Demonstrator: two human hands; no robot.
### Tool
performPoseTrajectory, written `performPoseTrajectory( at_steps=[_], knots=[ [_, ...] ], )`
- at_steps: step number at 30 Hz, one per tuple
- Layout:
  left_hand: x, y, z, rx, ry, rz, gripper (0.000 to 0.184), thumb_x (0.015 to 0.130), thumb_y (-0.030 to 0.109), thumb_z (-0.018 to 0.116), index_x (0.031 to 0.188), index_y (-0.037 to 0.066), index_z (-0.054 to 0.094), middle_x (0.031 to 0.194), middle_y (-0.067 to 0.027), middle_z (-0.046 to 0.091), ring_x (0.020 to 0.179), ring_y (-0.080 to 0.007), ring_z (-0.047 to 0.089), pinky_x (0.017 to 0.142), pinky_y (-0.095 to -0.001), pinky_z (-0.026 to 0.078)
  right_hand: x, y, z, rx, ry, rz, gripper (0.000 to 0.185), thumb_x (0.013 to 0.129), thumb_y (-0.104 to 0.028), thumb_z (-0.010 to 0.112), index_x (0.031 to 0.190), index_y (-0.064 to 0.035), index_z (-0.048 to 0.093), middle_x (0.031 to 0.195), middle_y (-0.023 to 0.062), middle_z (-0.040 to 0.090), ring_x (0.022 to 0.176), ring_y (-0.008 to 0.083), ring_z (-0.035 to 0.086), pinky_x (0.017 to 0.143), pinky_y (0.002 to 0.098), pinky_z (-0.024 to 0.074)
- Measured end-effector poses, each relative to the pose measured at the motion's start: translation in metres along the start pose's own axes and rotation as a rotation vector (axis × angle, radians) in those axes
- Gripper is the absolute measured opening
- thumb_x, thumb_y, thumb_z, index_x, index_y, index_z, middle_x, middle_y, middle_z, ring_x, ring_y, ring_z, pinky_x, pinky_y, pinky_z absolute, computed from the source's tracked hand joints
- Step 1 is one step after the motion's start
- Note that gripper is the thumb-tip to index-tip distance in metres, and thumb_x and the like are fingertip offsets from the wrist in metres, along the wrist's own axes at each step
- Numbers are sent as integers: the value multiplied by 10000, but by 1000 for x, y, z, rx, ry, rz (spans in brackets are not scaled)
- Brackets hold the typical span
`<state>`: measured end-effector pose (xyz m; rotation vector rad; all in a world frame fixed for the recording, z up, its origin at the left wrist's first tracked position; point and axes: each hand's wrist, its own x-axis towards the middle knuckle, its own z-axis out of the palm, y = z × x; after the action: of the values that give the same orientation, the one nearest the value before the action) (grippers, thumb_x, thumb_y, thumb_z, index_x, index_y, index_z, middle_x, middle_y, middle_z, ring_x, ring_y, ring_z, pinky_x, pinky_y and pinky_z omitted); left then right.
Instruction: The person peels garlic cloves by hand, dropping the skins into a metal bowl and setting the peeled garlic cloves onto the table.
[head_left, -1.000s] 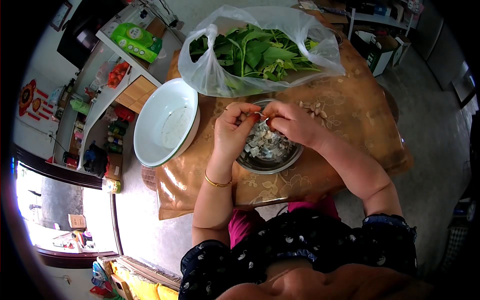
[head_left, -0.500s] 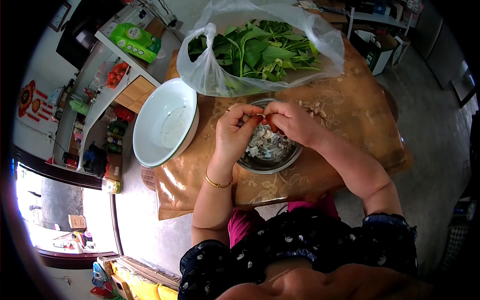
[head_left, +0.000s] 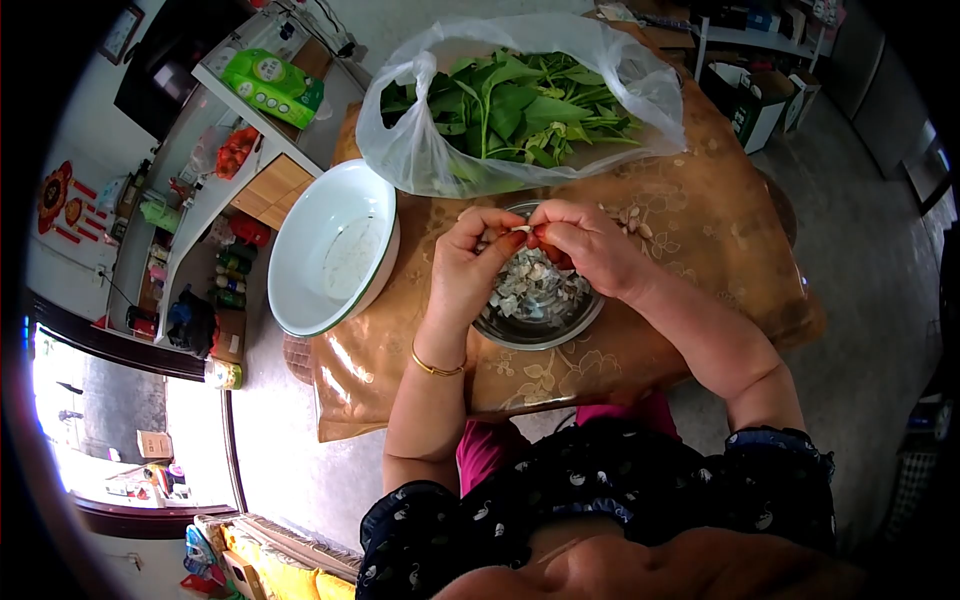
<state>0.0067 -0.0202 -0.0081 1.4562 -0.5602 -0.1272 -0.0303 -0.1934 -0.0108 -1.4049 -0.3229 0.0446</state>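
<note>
Over a steel bowl (head_left: 545, 342), my left hand (head_left: 470, 255) and my right hand (head_left: 590, 250) meet with thumbs and forefingers pinched together. Between the fingertips shows a small whitish piece that looks like a garlic clove (head_left: 523, 229), mostly covered by the fingers. Pale papery garlic skins (head_left: 530, 287) lie in the bowl. Just beyond my right hand, several unpeeled garlic cloves (head_left: 632, 222) are scattered on the table. A gold bangle circles my left wrist.
A white enamel basin (head_left: 345, 250) stands at the table's left edge. At the back lies a clear plastic bag (head_left: 400, 160) of green leafy stems (head_left: 520, 105). A patterned brown cover (head_left: 700, 250) lies over the table. Shelves with a green packet (head_left: 270, 85) stand at left.
The fingertips have shifted slightly around the small whitish piece, which shows a little more plainly now. Both hands stay over the bowl.
</note>
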Motion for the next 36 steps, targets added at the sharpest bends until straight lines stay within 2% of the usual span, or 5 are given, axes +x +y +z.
performPoseTrajectory(
  at_steps=[2,8,15,26,36],
  knots=[
    [1,-2,-5,276,11,130,156,772,-62,627,915,1,634,828,-10,587,712,-60,506,659,-189,420,0,-3,2,-47,25,-18,158,848,-96,428,820,-1,551,630,-17,483,580,47,398,530,215,341],
    [-3,7,5,413,-7,224,192,802,-59,594,990,-28,620,880,-10,593,727,-69,520,697,-172,418,-2,-7,4,-298,78,-144,113,836,-51,461,842,24,544,664,42,528,603,99,460,562,258,397],
    [-4,6,8,80,12,29,167,857,-9,546,1006,-44,613,827,-48,627,679,-65,519,644,-176,420,-3,-7,6,-446,84,-282,93,824,-30,467,872,19,529,747,113,552,662,174,498,614,303,426],
    [-1,9,-2,-420,-17,-263,152,875,23,526,976,-45,618,708,-6,559,531,-44,392,486,-175,319,-2,-10,1,-353,-15,-248,86,812,-38,443,859,-7,507,735,66,517,673,138,472,617,280,412],
    [0,7,-5,-499,-93,-259,139,878,35,519,963,-35,604,727,-31,575,528,-42,382,487,-169,304,-3,-12,1,-344,-28,-236,88,811,-49,441,850,-7,509,740,76,518,684,145,476,629,279,411]
  ],
)
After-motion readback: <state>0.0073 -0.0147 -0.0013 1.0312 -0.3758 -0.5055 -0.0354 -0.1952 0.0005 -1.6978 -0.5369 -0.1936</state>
